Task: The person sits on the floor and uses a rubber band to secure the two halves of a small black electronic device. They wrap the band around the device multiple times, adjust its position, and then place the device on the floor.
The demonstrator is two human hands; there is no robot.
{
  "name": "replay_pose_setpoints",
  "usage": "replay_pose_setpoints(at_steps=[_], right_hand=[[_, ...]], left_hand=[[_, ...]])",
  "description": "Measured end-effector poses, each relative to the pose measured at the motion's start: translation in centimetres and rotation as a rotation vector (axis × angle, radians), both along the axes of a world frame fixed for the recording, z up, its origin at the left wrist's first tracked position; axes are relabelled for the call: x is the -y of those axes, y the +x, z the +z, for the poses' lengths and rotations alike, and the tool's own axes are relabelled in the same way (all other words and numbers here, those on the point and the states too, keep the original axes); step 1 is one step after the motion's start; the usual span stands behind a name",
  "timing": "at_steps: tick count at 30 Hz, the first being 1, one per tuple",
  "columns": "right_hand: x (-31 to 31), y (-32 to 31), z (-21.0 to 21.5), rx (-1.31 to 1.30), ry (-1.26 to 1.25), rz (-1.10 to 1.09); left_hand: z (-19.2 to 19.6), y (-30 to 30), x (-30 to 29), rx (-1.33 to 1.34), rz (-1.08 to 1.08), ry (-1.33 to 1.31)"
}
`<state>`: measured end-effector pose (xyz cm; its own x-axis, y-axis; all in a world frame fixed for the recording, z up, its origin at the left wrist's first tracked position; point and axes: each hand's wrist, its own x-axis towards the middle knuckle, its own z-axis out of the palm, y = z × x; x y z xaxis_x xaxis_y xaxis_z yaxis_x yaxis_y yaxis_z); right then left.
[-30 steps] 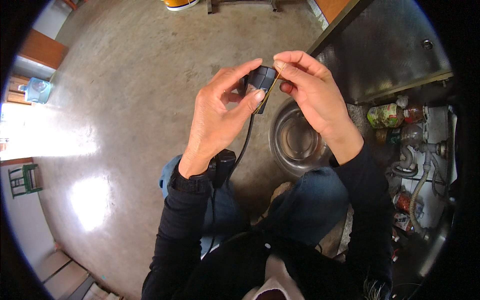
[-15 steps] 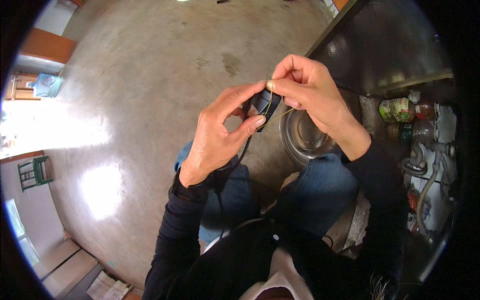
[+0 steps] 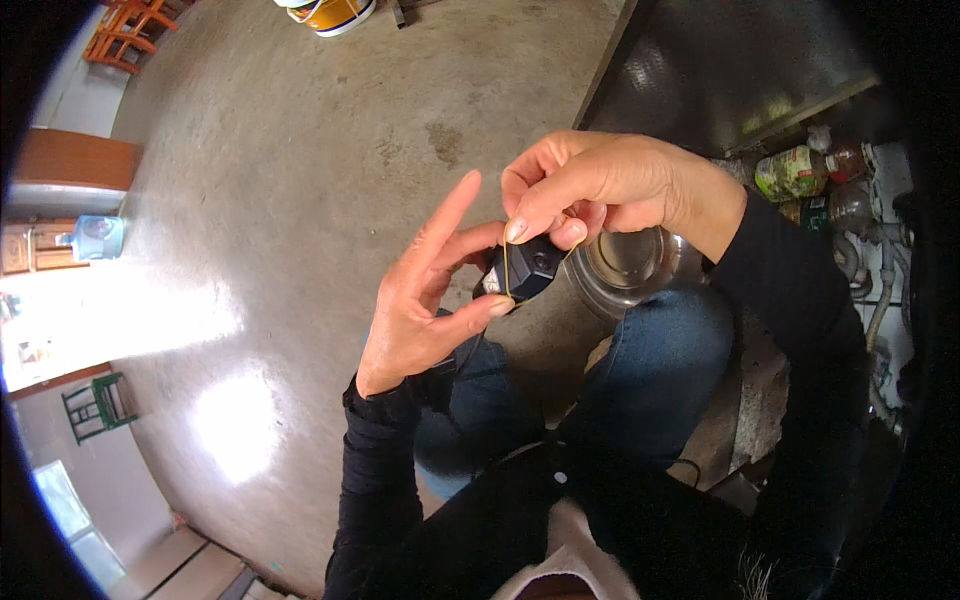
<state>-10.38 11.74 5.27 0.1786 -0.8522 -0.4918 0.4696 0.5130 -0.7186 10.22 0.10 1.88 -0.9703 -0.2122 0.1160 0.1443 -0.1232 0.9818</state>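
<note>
My left hand (image 3: pixel 425 290) grips a small black box-shaped device (image 3: pixel 535 262) between thumb and fingers, its index finger raised away from it. A black cable (image 3: pixel 468 352) hangs from the device toward my lap. A thin yellow rubber band (image 3: pixel 506 268) is stretched along the device, from near my left thumb up to my right fingers. My right hand (image 3: pixel 590 190) is closed, pinching the band above the device's top edge. Whether the band passes fully round the device is hidden by my fingers.
A shiny metal basin (image 3: pixel 600 290) sits on the floor beyond my right knee. Bottles (image 3: pixel 790 174) and grey hoses (image 3: pixel 885 275) crowd the right side, below a dark panel (image 3: pixel 745 75). A green stool (image 3: pixel 98 408) stands left, and a yellow-and-white bucket (image 3: pixel 335 14) far ahead.
Both hands and the device have shifted lower in view. My left index finger has lifted off the device, which has turned. The right hand has moved left, still pulling the band.
</note>
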Motion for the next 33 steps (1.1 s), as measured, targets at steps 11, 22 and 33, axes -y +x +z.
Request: replay_pose_setpoints(at_steps=[11,22,33], right_hand=[[0.1,1.2,1.7,0.194,-0.058,-0.317],[0.4,1.5,2.3,-0.571,-0.118,-0.238],[-0.2,0.8,0.5,-0.665,-0.321,-0.196]], left_hand=[[-2.1,-0.2,1.5,-0.139,0.016,0.568],[-2.2,-0.2,0.8,-0.096,0.071,0.440],[-2.0,-0.4,1.4,0.033,0.157,0.549]])
